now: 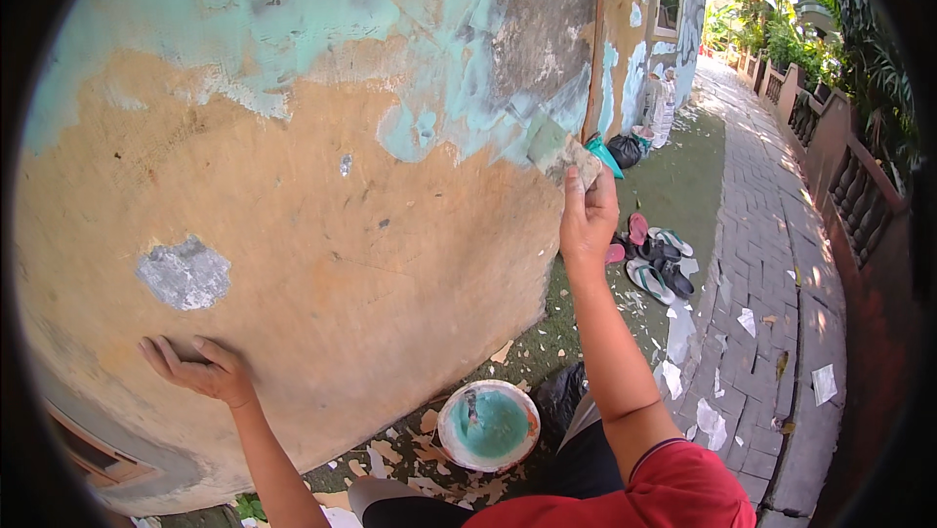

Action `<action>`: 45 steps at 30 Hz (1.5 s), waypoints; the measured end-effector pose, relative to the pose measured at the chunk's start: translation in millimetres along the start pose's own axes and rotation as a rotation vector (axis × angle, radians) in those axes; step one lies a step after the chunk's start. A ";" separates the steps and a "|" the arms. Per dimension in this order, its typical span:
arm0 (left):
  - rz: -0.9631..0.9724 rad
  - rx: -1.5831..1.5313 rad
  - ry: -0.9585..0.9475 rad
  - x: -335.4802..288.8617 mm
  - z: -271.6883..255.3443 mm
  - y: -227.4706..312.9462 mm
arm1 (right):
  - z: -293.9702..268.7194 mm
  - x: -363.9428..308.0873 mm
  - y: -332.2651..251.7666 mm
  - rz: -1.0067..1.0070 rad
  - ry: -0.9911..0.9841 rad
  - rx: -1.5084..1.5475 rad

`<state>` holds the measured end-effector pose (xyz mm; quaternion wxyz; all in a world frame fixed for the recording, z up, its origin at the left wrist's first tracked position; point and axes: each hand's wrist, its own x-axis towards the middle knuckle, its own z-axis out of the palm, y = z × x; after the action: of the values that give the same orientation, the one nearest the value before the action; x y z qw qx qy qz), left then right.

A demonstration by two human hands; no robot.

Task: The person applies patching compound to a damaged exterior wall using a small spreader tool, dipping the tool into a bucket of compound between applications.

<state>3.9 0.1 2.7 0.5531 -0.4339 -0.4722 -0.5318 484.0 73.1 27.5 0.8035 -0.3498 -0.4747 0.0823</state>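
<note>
My right hand [590, 221] is raised at the wall's corner, closed around a flat putty scraper [578, 159]. Greenish, mottled putty coats the scraper's blade, which lies at or very near the wall; contact is hard to tell. Lower left, my left hand [207, 372] has its fingers spread against the bare tan wall [322, 264] and holds nothing. Wet-looking turquoise putty [439, 123] is smeared over the upper wall. Between my legs stands a white bucket [445, 442] of turquoise putty, with a smeared tool handle [472, 405] sticking up in it.
Several sandals [652, 279] lie beyond my right forearm. Black plastic bags [625, 150] and a white sack [660, 110] sit along the wall. Paint flakes [711, 423] litter the ground and brick path [756, 333]. A balustrade fence [859, 186] borders the path.
</note>
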 end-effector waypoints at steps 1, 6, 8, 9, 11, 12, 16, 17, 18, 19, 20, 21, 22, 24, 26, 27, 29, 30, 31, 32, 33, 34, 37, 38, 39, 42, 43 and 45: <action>-0.004 -0.004 0.002 -0.3 -0.3 0.9 | 8.5 1.6 -9.2 -0.047 0.023 -0.132; -0.002 -0.005 0.023 0.9 -0.6 0.7 | 49.3 10.5 2.7 -0.534 -0.040 -0.502; 0.001 -0.008 0.019 0.2 -1.0 1.9 | 68.8 -2.4 16.3 -0.515 -0.082 -0.501; -0.001 -0.006 0.018 0.1 -0.3 3.1 | 73.1 -9.1 22.0 -0.506 -0.103 -0.504; -0.002 0.004 0.012 -0.5 -1.1 2.1 | 74.7 -24.1 21.9 -0.496 -0.158 -0.492; 0.000 -0.001 0.010 -1.8 -1.2 2.1 | 73.1 -32.9 21.4 -0.492 -0.185 -0.487; 0.003 -0.010 0.028 4.1 -3.3 -1.2 | 52.9 -56.2 18.6 -0.552 -0.271 -0.412; -0.002 -0.014 0.026 2.9 -4.0 0.3 | 47.1 -47.5 16.4 -0.573 -0.211 -0.421; -0.008 -0.011 0.025 2.3 -4.3 0.9 | 43.4 -33.1 14.9 -0.595 -0.152 -0.429; -0.011 -0.018 0.015 0.6 -3.0 3.2 | 39.7 -21.4 15.0 -0.608 -0.089 -0.447; -0.012 -0.023 0.009 0.0 -1.7 4.4 | 42.5 -9.6 17.0 -0.585 -0.060 -0.448; -0.010 -0.037 0.010 -1.4 -0.5 4.7 | 47.2 2.8 19.5 -0.563 -0.030 -0.448; -0.008 -0.046 0.017 -1.5 0.5 3.4 | 53.3 10.5 20.7 -0.546 -0.001 -0.443; -0.010 -0.062 0.023 0.9 2.2 4.1 | 67.4 7.9 26.9 -0.510 -0.066 -0.445; -0.017 -0.069 0.004 -0.6 -0.4 3.3 | 78.9 -17.3 29.6 -0.490 -0.152 -0.445; -0.016 -0.054 0.000 -1.3 -0.3 3.1 | 81.6 -32.0 30.1 -0.504 -0.193 -0.430; -0.007 -0.020 -0.010 -1.6 -1.9 -0.5 | 83.6 -63.6 29.1 -0.525 -0.275 -0.396; -0.001 -0.010 -0.015 -2.3 -2.9 -1.1 | 77.1 -72.0 27.8 -0.519 -0.287 -0.388; 0.005 0.003 -0.015 -0.9 -4.5 -2.7 | 69.3 -75.9 20.7 -0.516 -0.296 -0.375; 0.011 0.017 -0.012 1.0 -4.9 -3.2 | 62.3 -73.9 16.7 -0.517 -0.306 -0.361; 0.005 0.002 0.007 3.2 -4.2 -3.0 | 57.7 -66.1 17.6 -0.527 -0.217 -0.339; -0.001 -0.015 0.020 2.9 -3.1 -0.8 | 54.1 -51.8 15.4 -0.537 -0.158 -0.353; -0.012 -0.026 0.009 -1.7 -1.6 2.4 | 55.4 -6.6 14.5 -0.545 -0.038 -0.432; -0.015 -0.018 0.009 -1.5 -1.6 2.4 | 62.8 3.2 17.3 -0.549 -0.031 -0.461; -0.015 -0.020 0.011 -2.3 -1.1 2.8 | 69.0 6.5 19.4 -0.552 -0.024 -0.491; -0.005 -0.017 0.011 -1.9 0.4 1.0 | 96.2 -25.8 23.3 -0.535 -0.147 -0.420; -0.001 -0.006 0.009 -1.3 -1.4 -1.9 | 103.7 -43.2 21.9 -0.526 -0.201 -0.385; 0.000 -0.005 0.010 -1.1 -2.3 -2.2 | 105.1 -77.4 16.9 -0.513 -0.311 -0.326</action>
<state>1.8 -2.1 1.1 0.5546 -0.4326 -0.4681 -0.5350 359.7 100.6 -5.9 0.6493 -0.3263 -0.6711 -0.1470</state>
